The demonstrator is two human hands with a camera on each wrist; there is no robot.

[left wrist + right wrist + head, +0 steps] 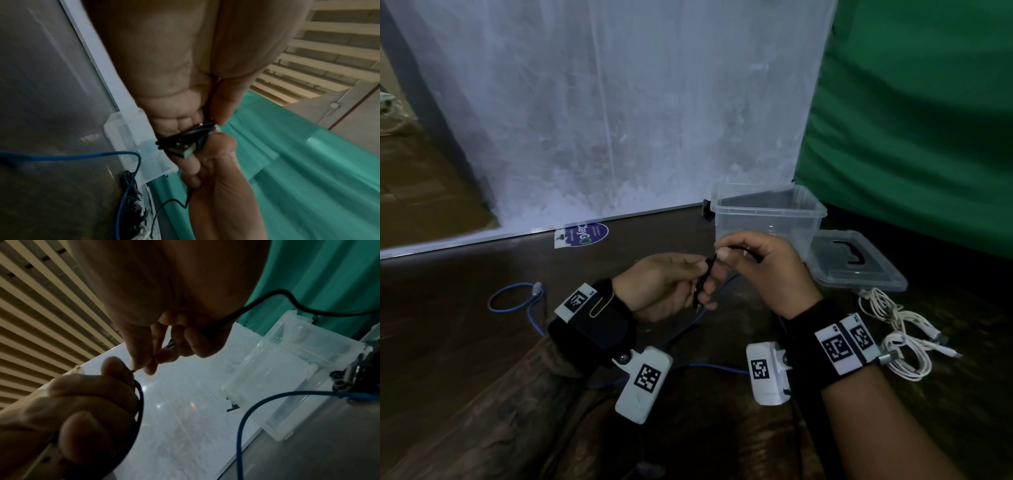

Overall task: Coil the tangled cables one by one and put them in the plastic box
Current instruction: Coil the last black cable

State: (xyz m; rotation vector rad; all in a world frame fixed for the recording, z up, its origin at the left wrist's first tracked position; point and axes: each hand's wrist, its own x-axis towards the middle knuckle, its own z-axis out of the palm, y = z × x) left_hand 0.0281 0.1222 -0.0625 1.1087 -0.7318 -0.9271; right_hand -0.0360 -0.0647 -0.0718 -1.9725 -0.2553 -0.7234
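Observation:
Both hands meet above the dark table, in front of the clear plastic box (767,219). My left hand (688,281) grips a small coil of thin black cable (703,279), whose USB plug (182,150) pokes out past the fingers. My right hand (726,251) pinches the same black cable (275,295) between thumb and forefinger, and the free length trails off behind the palm. A blue cable (517,301) lies looped on the table under and left of my hands. White cables (900,335) lie bundled at the right.
The box's clear lid (856,263) lies flat just right of it. A green cloth (914,113) hangs behind the box and a white sheeted panel (602,113) stands at the back. A purple sticker (585,234) lies near the panel's foot.

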